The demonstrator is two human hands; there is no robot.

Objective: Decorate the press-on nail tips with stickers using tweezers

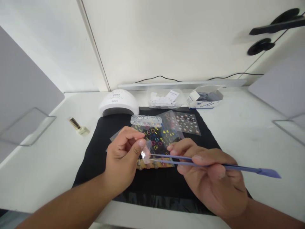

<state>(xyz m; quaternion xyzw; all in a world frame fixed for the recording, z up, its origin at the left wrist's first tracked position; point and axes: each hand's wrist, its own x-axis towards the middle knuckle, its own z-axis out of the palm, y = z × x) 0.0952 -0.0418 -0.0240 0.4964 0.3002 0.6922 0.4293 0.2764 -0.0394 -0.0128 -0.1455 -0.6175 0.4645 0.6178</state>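
Between thumb and index finger, my left hand (124,157) pinches a small clear plastic piece (146,155) that catches the light. My right hand (212,178) grips a pair of purple tweezers (228,167), their two tips slightly apart and pointing left at the plastic piece. Whether the tips touch it I cannot tell. Beneath and behind both hands lie clear sticker sheets (164,136) with bright outlined shapes. A tan strip with small colourful items (157,163) shows partly below the tweezer tips.
A black mat (95,159) covers the table's middle. Behind it stand a white nail lamp (119,103), a clear bag with white items (165,98) and an opened box of packets (205,97). A clear case (146,121) and a patterned sheet (186,123) lie on the mat; a polish bottle (79,126) is left.
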